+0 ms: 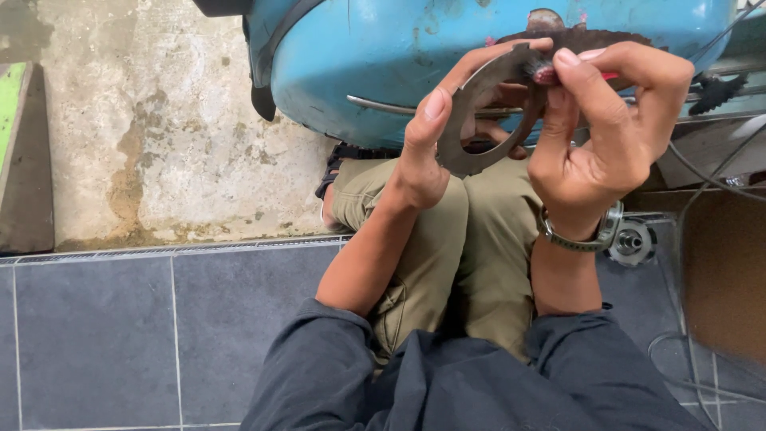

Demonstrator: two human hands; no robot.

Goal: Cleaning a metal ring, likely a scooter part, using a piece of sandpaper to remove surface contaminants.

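Note:
My left hand [447,128] grips a flat grey metal ring plate [471,128], thumb on its near edge and fingers curled over the top. My right hand [606,128], with a metal wristwatch [586,238] on it, pinches a small brush with dark bristles and a red handle [546,73] against the upper part of the ring. Both hands are raised over my knees in olive trousers [471,247], close in front of a blue scooter body [415,56].
A dark round toothed part [590,38] lies on the scooter behind the hands. Stained concrete [175,136] lies to the left, grey tiles [120,335] below it. A round metal hub [630,243], thin cables [706,179] and a brown board [726,271] are at right.

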